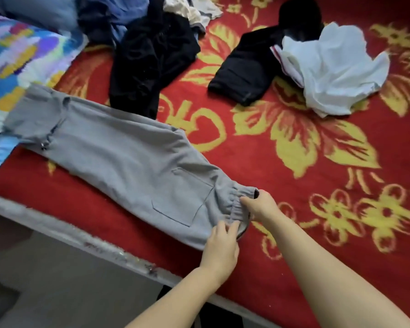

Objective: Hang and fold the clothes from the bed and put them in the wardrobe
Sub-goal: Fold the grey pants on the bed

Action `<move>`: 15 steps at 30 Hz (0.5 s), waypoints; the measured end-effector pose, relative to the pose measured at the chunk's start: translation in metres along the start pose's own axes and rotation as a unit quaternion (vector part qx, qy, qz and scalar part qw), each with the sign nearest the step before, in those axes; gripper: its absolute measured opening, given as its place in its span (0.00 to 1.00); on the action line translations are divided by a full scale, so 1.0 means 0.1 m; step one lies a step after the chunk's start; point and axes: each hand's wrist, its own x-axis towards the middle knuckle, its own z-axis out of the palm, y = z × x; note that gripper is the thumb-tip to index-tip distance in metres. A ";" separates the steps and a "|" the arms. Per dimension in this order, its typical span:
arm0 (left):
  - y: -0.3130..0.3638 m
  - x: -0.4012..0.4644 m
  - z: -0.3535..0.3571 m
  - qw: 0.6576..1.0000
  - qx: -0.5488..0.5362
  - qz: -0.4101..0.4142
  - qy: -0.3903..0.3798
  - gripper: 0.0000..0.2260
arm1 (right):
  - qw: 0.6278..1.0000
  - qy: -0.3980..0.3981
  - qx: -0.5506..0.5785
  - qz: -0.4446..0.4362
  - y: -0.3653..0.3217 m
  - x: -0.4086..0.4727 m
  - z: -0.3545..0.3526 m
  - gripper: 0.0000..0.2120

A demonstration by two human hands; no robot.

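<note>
Right grip: the right hand (262, 204) pinched the elastic waistband at the far corner of the grey trousers (118, 157), fingers curled over the gathered edge.
Left grip: the left hand (220, 249) held the near corner of the same waistband, thumb and fingers closed on the cloth.
Arms: both bare forearms reached in from the lower right, the left one nearer the bed edge, the hands close together.
Trousers: lay flat, folded leg on leg, along the near side of the bed, waistband at the hands, cuffs away to the left, a patch pocket facing up.
Bed: covered by a red blanket (341, 209) with yellow flowers; a many-coloured sheet (17, 55) showed at the left under the cuffs.
Other clothes: a black garment (149, 62) lay crumpled beyond the trousers; farther back a heap of blue cloth (118, 10); to the right a folded dark piece (246, 67) with a white garment (336, 67) partly upon it.
Room: a pale bed frame (100, 245) ran along the near edge, grey floor (45, 280) below.
</note>
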 end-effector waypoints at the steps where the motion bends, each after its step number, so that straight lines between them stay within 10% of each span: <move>1: 0.05 0.05 -0.03 1.000 -0.004 0.015 0.015 0.23 | 1.000 -0.003 0.020 -0.012 -0.01 0.01 -0.10 0.01; 7: 0.88 0.38 0.05 0.987 -0.086 0.135 0.011 0.21 | 0.993 0.049 0.106 0.011 0.18 -0.04 -1.14 0.06; 15: 0.70 0.81 0.64 0.968 -0.046 0.075 -0.235 0.27 | 0.973 0.203 -0.057 0.091 1.08 0.32 -1.40 0.10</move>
